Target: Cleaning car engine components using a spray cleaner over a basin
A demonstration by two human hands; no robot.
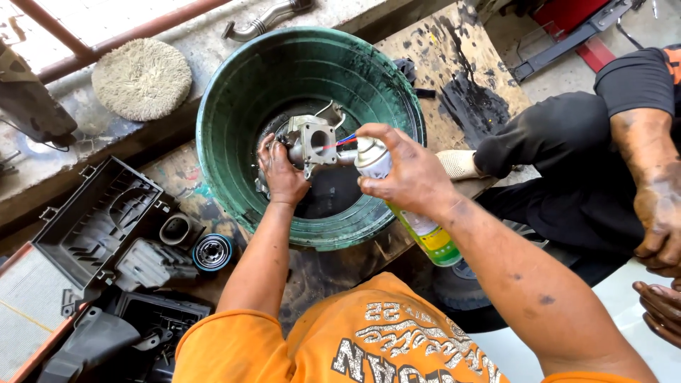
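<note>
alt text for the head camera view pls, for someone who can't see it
Over a green basin, the left hand steadies a grey metal engine part while the right hand aims a spray can with a red straw at it. Black plastic housings lie to the left; another person's hands rest at right.

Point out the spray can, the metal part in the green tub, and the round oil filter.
spray can point(372, 159), head view, on its white top.
metal part point(312, 138), head view, on its grey housing.
oil filter point(212, 252), head view, on its round end face.
</note>
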